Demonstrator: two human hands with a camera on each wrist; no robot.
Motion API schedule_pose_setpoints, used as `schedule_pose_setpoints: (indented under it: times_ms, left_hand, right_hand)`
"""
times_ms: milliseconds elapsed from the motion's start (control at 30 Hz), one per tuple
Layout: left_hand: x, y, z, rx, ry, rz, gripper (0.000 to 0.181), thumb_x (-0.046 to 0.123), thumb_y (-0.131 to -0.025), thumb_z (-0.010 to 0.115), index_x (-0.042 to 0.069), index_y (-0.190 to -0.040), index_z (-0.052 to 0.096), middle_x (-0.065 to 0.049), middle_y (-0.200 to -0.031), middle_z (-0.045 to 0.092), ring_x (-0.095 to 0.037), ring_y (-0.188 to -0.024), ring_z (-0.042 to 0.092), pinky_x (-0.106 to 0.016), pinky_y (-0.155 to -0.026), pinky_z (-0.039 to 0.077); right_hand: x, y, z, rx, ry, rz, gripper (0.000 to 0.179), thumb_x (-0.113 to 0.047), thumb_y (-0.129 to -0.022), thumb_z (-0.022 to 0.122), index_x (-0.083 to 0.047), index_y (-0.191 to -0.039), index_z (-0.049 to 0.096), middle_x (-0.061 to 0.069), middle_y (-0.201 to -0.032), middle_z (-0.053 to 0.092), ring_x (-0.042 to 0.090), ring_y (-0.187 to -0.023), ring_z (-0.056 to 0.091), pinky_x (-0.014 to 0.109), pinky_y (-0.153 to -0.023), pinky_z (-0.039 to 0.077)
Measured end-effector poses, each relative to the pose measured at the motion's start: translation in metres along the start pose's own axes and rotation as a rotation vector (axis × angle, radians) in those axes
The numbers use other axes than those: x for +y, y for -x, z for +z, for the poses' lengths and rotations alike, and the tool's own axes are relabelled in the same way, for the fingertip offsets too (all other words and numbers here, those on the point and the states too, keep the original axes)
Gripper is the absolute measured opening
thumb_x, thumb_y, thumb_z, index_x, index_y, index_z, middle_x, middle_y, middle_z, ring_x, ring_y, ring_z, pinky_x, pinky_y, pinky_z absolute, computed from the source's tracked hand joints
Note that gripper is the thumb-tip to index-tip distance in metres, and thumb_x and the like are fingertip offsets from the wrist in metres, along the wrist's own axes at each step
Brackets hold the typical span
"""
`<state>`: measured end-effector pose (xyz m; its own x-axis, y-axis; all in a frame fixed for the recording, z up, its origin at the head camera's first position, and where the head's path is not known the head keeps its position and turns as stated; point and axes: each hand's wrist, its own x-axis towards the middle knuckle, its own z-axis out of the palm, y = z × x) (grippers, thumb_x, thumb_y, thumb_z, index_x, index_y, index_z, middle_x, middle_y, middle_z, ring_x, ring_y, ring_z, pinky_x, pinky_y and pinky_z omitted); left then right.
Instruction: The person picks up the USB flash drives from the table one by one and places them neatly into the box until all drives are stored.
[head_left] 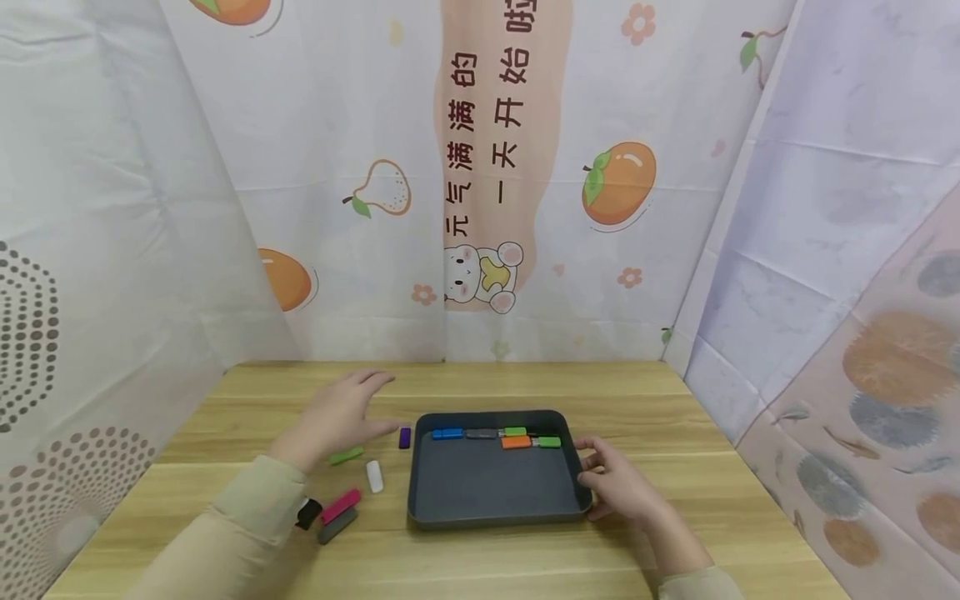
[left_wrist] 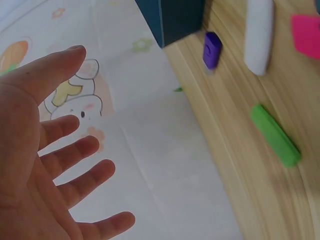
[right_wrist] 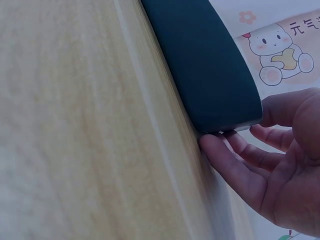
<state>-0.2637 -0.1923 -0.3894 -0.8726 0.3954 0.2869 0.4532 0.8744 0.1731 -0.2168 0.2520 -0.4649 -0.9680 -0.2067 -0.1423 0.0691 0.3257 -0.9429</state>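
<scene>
My left hand hovers above the table's left side, its fingers spread apart and holding nothing. In the left wrist view its palm shows bare beside a purple USB stick, a white USB stick and a green USB stick. A dark grey tray lies on the table, with my right hand holding its right end, fingers bent at the rim. Along the tray's back part lie a blue USB stick, a grey one, an orange USB stick and two green ones.
Left of the tray on the wooden table lie a pink stick, a dark grey stick and a black piece, close together. A printed curtain hangs behind the table.
</scene>
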Motion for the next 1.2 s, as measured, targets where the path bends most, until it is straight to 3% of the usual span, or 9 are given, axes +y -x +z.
schedule_pose_setpoints:
  times_ms: [400,967,1200]
  left_hand:
    - [-0.022,0.015,-0.002,-0.012,0.000,-0.023,0.078,0.049,-0.083,0.081,0.009,-0.144,0.055,-0.018,-0.144,0.054,-0.043,-0.129,0.052,-0.063,-0.099,0.043]
    - [-0.045,0.028,0.007,-0.114,0.007,-0.128,0.089,0.055,-0.080,0.082,0.011,-0.150,0.049,-0.025,-0.145,0.051,-0.048,-0.128,0.051,-0.066,-0.096,0.044]
    - [-0.050,0.033,0.012,-0.159,0.003,-0.151,0.085,0.051,-0.081,0.082,0.010,-0.149,0.051,-0.028,-0.145,0.049,-0.051,-0.126,0.052,-0.068,-0.093,0.045]
  right_hand:
    - [-0.001,0.000,0.001,0.001,0.004,0.004,0.046,0.003,-0.098,0.053,-0.003,-0.143,0.043,0.026,-0.116,0.050,0.033,-0.088,0.061,0.050,-0.057,0.057]
    - [0.002,0.000,0.001,-0.009,-0.001,-0.012,0.047,0.003,-0.098,0.054,-0.002,-0.143,0.042,0.026,-0.115,0.049,0.033,-0.088,0.061,0.052,-0.055,0.057]
    - [0.002,0.000,0.000,0.000,0.005,-0.001,0.048,0.003,-0.098,0.054,-0.003,-0.144,0.042,0.025,-0.115,0.049,0.033,-0.087,0.062,0.053,-0.056,0.057]
